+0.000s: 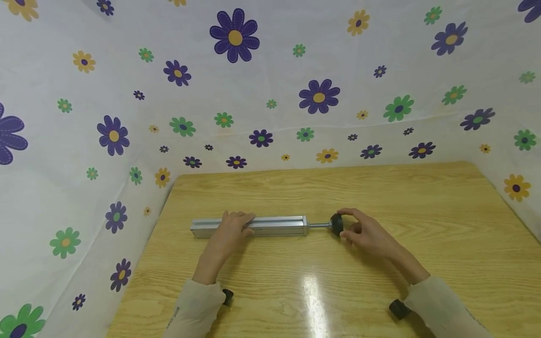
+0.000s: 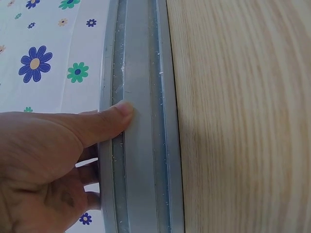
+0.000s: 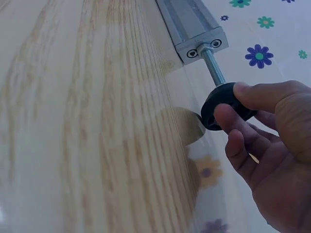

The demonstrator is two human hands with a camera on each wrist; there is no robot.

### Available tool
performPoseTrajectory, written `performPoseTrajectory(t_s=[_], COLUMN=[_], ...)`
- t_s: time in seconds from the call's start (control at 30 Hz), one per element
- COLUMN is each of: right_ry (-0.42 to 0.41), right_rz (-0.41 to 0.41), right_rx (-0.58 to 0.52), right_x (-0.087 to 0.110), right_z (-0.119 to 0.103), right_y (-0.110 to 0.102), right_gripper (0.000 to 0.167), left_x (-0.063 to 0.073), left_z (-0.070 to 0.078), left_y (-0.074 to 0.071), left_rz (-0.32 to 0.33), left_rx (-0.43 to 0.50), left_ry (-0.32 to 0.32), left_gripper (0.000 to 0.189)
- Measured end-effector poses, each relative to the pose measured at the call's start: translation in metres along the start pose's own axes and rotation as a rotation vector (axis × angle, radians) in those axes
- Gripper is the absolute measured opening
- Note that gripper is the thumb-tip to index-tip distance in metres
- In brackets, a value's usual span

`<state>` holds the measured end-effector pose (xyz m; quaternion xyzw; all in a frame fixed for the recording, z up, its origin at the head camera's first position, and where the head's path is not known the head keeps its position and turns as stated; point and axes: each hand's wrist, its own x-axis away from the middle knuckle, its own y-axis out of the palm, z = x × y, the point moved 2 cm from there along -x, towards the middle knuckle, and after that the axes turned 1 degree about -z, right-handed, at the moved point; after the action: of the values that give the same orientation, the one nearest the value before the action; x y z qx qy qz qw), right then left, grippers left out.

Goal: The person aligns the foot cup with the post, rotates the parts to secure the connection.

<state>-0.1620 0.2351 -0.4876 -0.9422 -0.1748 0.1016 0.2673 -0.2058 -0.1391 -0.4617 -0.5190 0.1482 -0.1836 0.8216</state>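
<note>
A silver aluminium profile (image 1: 276, 226) with grooved sides lies lengthwise across the wooden table. My left hand (image 1: 230, 230) holds it near its left end, thumb on the near side and fingers over the top. In the left wrist view the thumb presses the grooved face of the profile (image 2: 138, 155). Out of the profile's right end plate (image 3: 201, 44) runs a threaded rod (image 3: 214, 68) with a nut at the plate. A round black levelling foot (image 1: 336, 225) sits on the rod's outer end. My right hand (image 1: 367, 233) pinches this foot by its rim between thumb and fingers.
The wooden table (image 1: 338, 192) extends around the profile on all sides. A white cloth (image 1: 270, 84) printed with flowers hangs behind the table and along both sides. Dark wrist-worn pieces (image 1: 399, 310) show beside the sleeves.
</note>
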Motion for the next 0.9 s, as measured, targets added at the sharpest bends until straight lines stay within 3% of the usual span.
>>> performPoseTrajectory(t_s=[0.17, 0.5, 0.73, 0.9], right_ry=[-0.082, 0.038, 0.029, 0.041], right_rz=[0.062, 0.029, -0.002, -0.074], right_rx=[0.077, 0.165, 0.182, 0.109], right_x=[0.0003, -0.0002, -0.0007, -0.0008], right_z=[0.0016, 0.0019, 0.0035, 0.0048], right_y=[0.0006, 0.0041, 0.0033, 0.0014], right_gripper=[0.072, 0.063, 0.062, 0.061], left_x=[-0.0006, -0.0011, -0.0015, -0.0020], left_z=[-0.0033, -0.0024, -0.0024, -0.0033], left_y=[0.0013, 0.0013, 0.0011, 0.0026], left_rz=[0.006, -0.005, -0.005, 0.003], left_rx=[-0.009, -0.012, -0.002, -0.016], left_ry=[0.008, 0.012, 0.006, 0.016], left_gripper=[0.047, 0.046, 0.046, 0.045])
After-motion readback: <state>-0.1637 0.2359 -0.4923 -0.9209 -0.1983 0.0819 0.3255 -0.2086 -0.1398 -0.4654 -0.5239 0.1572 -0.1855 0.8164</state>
